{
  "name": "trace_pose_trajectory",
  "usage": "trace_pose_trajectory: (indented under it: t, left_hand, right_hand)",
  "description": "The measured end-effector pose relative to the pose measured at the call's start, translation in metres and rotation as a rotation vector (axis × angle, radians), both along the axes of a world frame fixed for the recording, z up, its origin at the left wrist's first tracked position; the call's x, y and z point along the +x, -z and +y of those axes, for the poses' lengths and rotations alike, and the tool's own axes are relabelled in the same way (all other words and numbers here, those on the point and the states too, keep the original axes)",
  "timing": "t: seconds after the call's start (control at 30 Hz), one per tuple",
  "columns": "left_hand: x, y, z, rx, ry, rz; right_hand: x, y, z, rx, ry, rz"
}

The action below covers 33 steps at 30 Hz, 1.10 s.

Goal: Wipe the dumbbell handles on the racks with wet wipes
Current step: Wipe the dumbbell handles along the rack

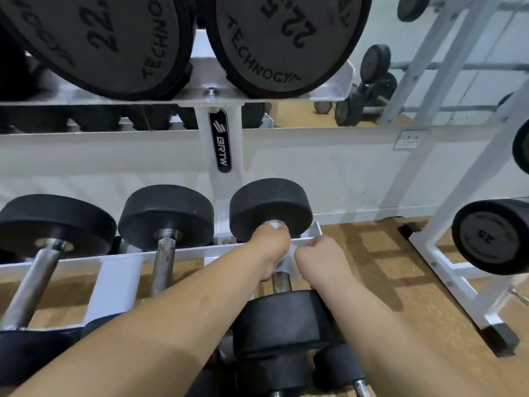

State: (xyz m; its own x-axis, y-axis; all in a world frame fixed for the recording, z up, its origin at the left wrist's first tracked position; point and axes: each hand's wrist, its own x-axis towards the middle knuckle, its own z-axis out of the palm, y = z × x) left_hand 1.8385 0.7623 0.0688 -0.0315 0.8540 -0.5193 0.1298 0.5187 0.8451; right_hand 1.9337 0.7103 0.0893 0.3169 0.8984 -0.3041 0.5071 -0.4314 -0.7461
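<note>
- Left hand (269, 250) grips the wet wipe (283, 263) round the handle (282, 282) of the rightmost dumbbell (272, 207) on the low rack (114, 257).
- Right hand (320, 262) is clenched just beside it at 3 o'clock; whether it pinches the wipe's edge I cannot tell.
- Handle runs 12 to 6 o'clock. Bare steel shows toward 6, so the next stroke probably draws toward the person.

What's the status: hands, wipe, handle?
Left hand grips wet wipe round the rightmost dumbbell handle. Right hand curled, seems to pinch wipe's loose end. Nothing in the way.
</note>
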Motion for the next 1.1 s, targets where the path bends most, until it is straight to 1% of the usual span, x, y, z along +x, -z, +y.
trace_pose_trajectory:
  t: [0.13, 0.2, 0.33, 0.4, 0.43, 0.47, 0.5, 0.53, 0.6, 0.67, 0.73, 0.77, 0.83, 0.87, 0.9, 0.97, 1.03, 1.07, 1.1]
  left_hand:
    - [0.006, 0.017, 0.000, 0.085, -0.068, 0.056]
    - [0.002, 0.021, -0.001, 0.075, -0.034, 0.010]
    - [-0.011, 0.027, -0.003, 0.020, 0.160, -0.045]
    - [-0.013, 0.016, -0.020, -0.011, 0.303, 0.021]
    - [-0.016, 0.015, -0.026, -0.007, 0.354, 0.055]
    - [-0.018, 0.014, -0.029, -0.029, 0.398, 0.055]
    - [-0.019, 0.013, -0.030, -0.055, 0.413, 0.033]
    - [-0.018, 0.010, -0.027, -0.069, 0.375, -0.006]
    - [-0.014, 0.010, -0.017, -0.075, 0.183, -0.121]
    - [-0.009, 0.015, -0.002, -0.034, 0.036, -0.141]
    - [-0.005, 0.019, 0.006, 0.012, -0.035, -0.152]
    - [-0.005, 0.020, 0.005, 0.027, -0.039, -0.159]
    - [-0.010, 0.023, -0.003, -0.011, 0.053, -0.188]
    - [-0.013, 0.023, -0.012, -0.041, 0.137, -0.183]
    - [-0.015, 0.021, -0.020, -0.069, 0.225, -0.152]
    - [-0.020, 0.018, -0.029, -0.122, 0.310, -0.146]
    - [-0.022, 0.013, -0.025, -0.136, 0.296, -0.186]
    - [-0.021, 0.012, -0.019, -0.130, 0.245, -0.208]
    - [-0.019, 0.011, -0.013, -0.108, 0.173, -0.237]
  right_hand:
    - [0.001, 0.010, 0.010, -0.044, -0.063, -0.034]
    - [0.003, 0.013, 0.012, -0.068, -0.081, -0.016]
    - [0.004, 0.007, 0.009, 0.000, -0.044, 0.029]
    - [0.004, 0.002, 0.004, 0.016, -0.055, 0.071]
    - [0.003, -0.003, 0.004, 0.004, -0.065, 0.057]
    - [0.002, -0.008, 0.001, -0.029, -0.138, -0.020]
    - [0.000, -0.008, 0.000, -0.061, -0.165, -0.077]
    - [-0.001, -0.010, 0.001, -0.092, -0.157, -0.052]
    - [0.001, -0.002, 0.009, -0.093, -0.157, -0.042]
    - [-0.001, -0.002, 0.012, -0.138, -0.117, -0.025]
    - [-0.001, -0.001, 0.010, -0.106, -0.162, -0.058]
    - [0.001, 0.004, 0.010, -0.083, -0.152, -0.066]
    - [0.000, 0.005, 0.010, -0.062, -0.038, 0.123]
    - [0.000, 0.004, 0.009, -0.045, -0.033, 0.184]
    - [0.001, 0.004, 0.008, -0.015, -0.022, 0.181]
    - [0.004, 0.006, 0.011, -0.040, -0.035, 0.147]
    - [0.003, 0.010, 0.010, -0.037, -0.052, 0.137]
    - [0.004, 0.008, 0.011, -0.027, -0.057, 0.138]
    - [0.005, 0.008, 0.012, -0.029, -0.086, 0.099]
